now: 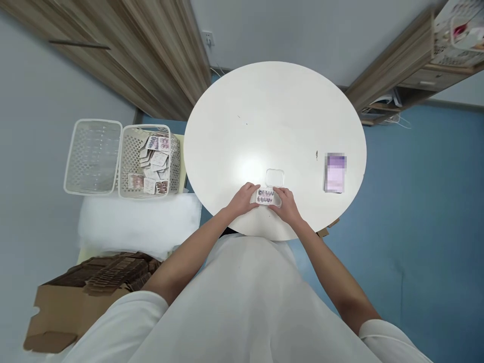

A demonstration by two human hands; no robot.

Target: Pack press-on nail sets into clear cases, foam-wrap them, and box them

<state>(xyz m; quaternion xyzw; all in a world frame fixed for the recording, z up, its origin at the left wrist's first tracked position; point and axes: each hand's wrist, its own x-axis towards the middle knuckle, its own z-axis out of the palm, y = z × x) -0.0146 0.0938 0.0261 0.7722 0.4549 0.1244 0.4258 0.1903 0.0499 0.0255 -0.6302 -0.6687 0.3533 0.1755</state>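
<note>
1. The card [265,195], with two rows of small shiny pieces, is near the middle of the tabletop's near edge. It is at the clear box [278,200]; whether it lies inside or just above, I cannot tell.
2. The left hand [244,200] is partly open and holds the card's left end, with fingers at the far corner and thumb at the near corner.
3. The right hand [287,205] is curved, with thumb and forefinger spread around the right end of the box. It hides part of this box, and I cannot tell if it grips the box, the card or both.
4. The clear lid [275,177] lies open just beyond the card, toward the far edge.
5. Well apart, near the tabletop's right edge, is a purple item [335,172], blurred; a small dark bit [316,155] is at its left.
6. Beyond the tabletop's left edge stands a white basket [174,164] containing many cards [157,161], with a white tub [94,156] beside it.
7. Nearer the person are white sheets [139,222], then a carton [64,310] with brown folded pieces [121,272].
8. Past the far right edge stands a wooden shelf [397,60].
</note>
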